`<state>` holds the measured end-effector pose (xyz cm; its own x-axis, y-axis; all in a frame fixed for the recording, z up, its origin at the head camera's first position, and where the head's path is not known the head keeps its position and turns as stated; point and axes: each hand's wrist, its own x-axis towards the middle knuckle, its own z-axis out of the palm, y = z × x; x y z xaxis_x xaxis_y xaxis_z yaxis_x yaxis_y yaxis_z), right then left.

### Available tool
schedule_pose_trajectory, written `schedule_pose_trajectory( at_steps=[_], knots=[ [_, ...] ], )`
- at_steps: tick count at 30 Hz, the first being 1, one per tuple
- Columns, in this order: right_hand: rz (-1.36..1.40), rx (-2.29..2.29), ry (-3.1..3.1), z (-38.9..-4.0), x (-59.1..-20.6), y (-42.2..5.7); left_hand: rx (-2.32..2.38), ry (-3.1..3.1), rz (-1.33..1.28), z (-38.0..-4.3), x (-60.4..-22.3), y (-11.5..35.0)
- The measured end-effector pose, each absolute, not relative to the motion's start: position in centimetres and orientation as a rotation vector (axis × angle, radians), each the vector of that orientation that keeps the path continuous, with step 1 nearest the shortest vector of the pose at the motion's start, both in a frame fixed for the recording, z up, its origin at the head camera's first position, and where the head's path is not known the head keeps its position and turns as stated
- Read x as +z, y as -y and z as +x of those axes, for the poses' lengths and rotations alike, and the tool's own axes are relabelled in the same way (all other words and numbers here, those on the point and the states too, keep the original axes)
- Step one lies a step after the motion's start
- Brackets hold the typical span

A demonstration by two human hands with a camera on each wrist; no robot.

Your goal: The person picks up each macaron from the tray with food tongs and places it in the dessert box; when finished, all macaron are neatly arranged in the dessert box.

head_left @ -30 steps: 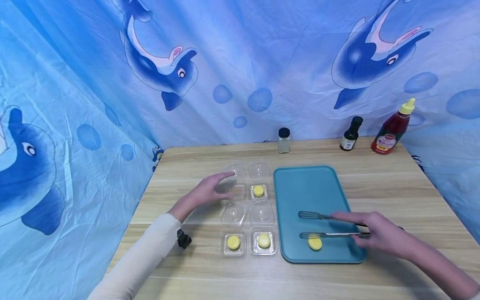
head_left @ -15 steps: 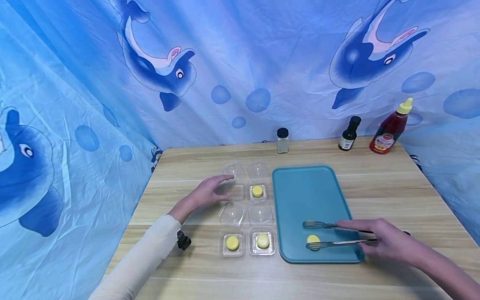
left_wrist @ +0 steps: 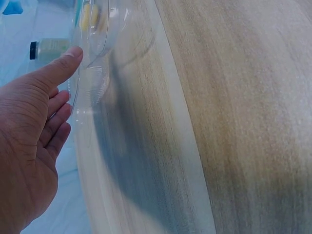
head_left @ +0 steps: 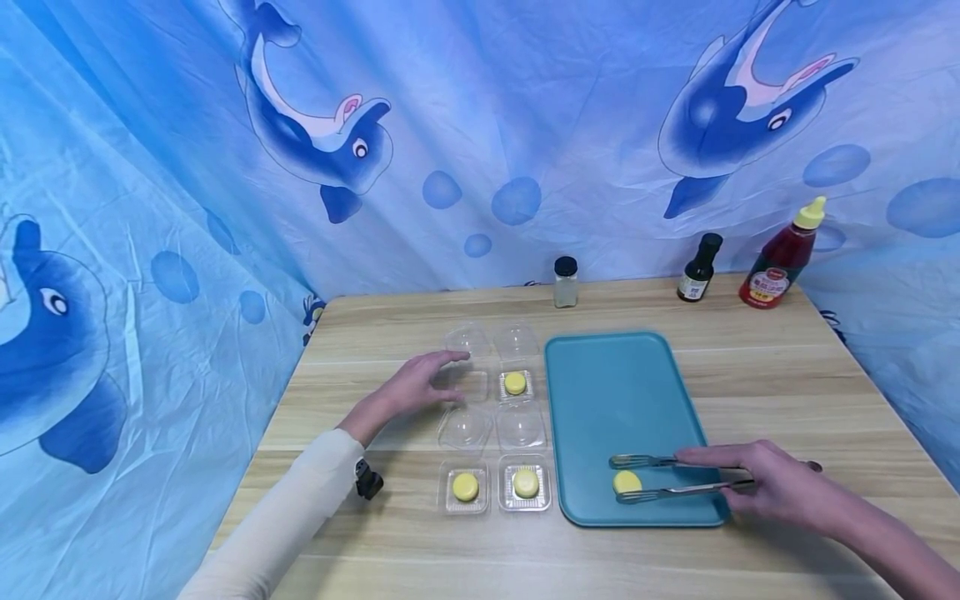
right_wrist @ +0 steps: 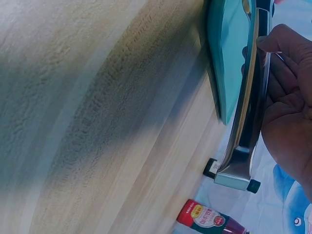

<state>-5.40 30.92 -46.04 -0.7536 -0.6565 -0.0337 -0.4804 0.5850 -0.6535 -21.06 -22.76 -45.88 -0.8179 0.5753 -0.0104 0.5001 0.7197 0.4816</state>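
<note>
Across the near end of the teal tray (head_left: 615, 392), gripping metal tongs (head_left: 682, 491) in the closer right hand (head_left: 780, 485), with their length running leftward to a yellow macaron-like sweet (head_left: 626, 481) between the spread tips, and holding nothing in the relaxed left hand (head_left: 411, 383).

head view forward and down, wrist views close, tabletop (head_left: 420, 550) shared

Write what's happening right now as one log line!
right hand: grip on tongs; cake: on tray, between tongs; left hand: by empty box
</note>
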Motion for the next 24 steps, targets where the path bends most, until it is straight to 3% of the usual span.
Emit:
schedule_pose_trajectory(
  at_steps=[24],
  knots=[
    [-0.961,-0.945,-2.613,-5.73,-46.41,-31.04,0.658,-2.777,0.902,-21.22,-46.14,22.61]
  ],
)
